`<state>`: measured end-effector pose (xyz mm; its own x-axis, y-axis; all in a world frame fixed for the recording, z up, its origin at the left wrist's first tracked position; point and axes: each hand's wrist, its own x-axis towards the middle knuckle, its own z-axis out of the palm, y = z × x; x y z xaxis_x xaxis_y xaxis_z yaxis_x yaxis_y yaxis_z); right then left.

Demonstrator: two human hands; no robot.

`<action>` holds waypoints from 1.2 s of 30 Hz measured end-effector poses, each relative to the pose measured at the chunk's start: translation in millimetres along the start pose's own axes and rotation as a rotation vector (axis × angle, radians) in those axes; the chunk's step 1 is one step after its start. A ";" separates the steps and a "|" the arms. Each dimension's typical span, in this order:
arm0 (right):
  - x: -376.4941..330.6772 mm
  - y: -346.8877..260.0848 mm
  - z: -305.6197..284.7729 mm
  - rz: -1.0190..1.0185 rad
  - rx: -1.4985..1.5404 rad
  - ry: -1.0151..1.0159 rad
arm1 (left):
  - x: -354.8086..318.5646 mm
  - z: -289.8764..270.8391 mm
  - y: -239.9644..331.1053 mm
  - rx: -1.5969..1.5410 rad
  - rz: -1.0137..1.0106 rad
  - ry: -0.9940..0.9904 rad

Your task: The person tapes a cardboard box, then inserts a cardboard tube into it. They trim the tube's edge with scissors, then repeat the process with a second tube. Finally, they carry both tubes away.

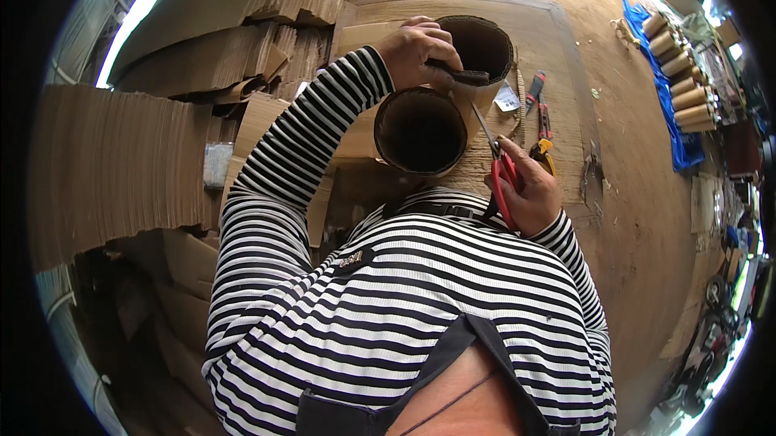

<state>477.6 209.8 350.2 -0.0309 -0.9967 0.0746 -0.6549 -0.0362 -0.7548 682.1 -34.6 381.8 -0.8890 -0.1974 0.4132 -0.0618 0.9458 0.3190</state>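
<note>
Two round cardboard tubes stand close together on the wooden board in front of me, both dark inside. My left hand reaches over the near tube and its fingers are closed on the edge of the far tube, where a thick dark strip of cardboard shows at the rim. My right hand is wrapped round the red handles of a pair of scissors. The blades point up and away, beside the outer wall of the far tube; whether they touch it I cannot tell.
To the right of the tubes lie a utility knife, a red tool, a yellow-and-black tool and a strip of cardboard. Stacked cardboard sheets rise on the left. Brown rolls lie on a blue sheet at far right.
</note>
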 end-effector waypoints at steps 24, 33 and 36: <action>-7.5 -67.2 43.6 0.030 -0.524 0.328 | -6.1 16.0 -10.8 -0.073 0.067 0.154; -9.3 -77.7 46.0 0.061 -0.599 0.339 | -7.6 18.2 -14.3 -0.129 0.121 0.201; -7.0 -79.9 47.9 0.080 -0.637 0.352 | -6.6 20.2 -13.7 -0.107 0.108 0.219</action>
<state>566.3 216.2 378.8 -0.2676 -0.9086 0.3208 -0.9493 0.1915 -0.2494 679.7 -41.1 357.5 -0.7679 -0.1588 0.6205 0.0866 0.9342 0.3462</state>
